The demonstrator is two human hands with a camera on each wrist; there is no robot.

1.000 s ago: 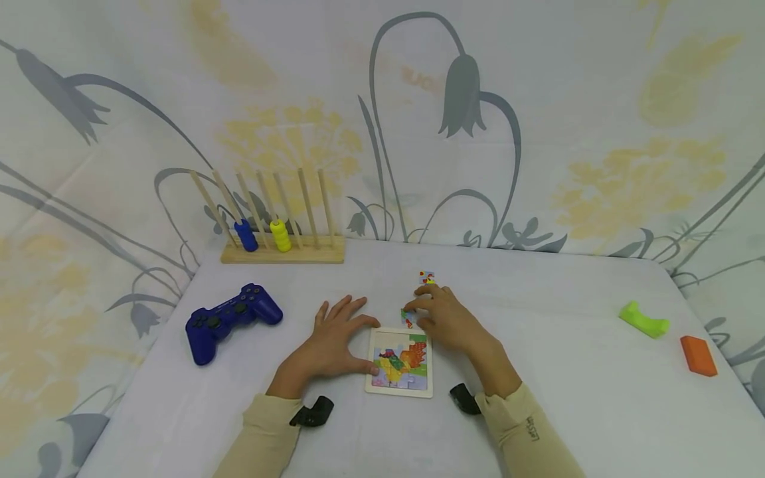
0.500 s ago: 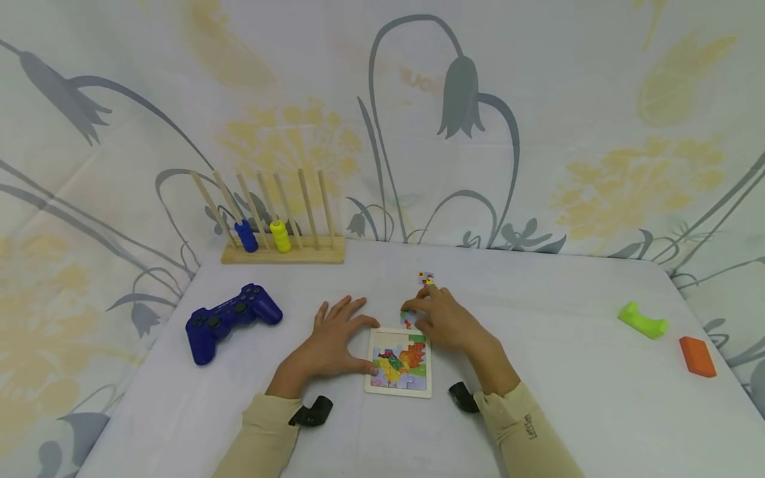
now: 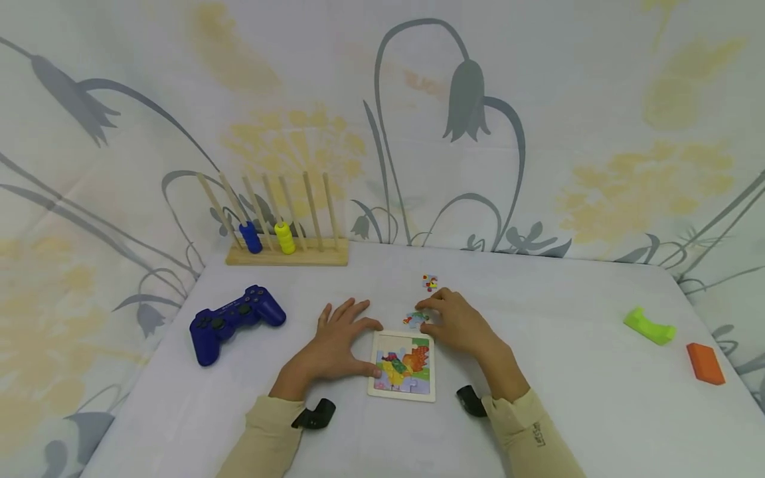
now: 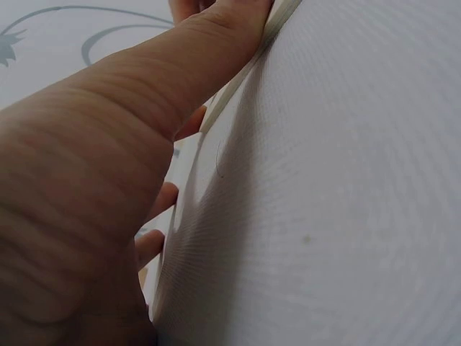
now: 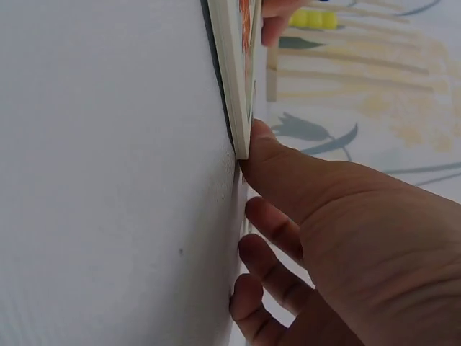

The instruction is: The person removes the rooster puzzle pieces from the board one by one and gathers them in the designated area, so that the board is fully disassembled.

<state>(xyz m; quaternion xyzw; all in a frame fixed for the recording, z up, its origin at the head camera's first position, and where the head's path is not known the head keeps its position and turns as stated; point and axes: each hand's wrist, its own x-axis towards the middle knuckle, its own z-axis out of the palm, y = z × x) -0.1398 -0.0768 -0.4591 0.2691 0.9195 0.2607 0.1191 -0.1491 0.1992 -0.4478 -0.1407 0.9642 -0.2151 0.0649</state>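
Note:
A small wooden jigsaw tray [image 3: 402, 397] lies on the table, partly filled with pieces of a colourful bird picture; its top strip is bare wood. My left hand [image 3: 336, 342] is spread at the tray's left side, thumb on the edge and index fingertip at the upper left corner. Just above the tray, my right hand [image 3: 460, 324] pinches a puzzle piece [image 3: 415, 320] between thumb and index finger, close over the cloth. In the right wrist view the right thumb [image 5: 277, 162] is right at the tray's corner. Another puzzle piece [image 3: 429, 282] lies farther back.
A blue game controller [image 3: 236, 322] lies to the left. Behind it stands a wooden peg rack [image 3: 293, 255] with blue and yellow beads. Far right are a lime green curved block [image 3: 649, 326] and an orange block [image 3: 706, 363]. A patterned cloth [image 3: 418, 133] hangs behind.
The piece at my right fingertips has turned, its red part now toward the left. My right fingers have drawn back slightly, uncovering the farther piece. The left hand stays at the tray.

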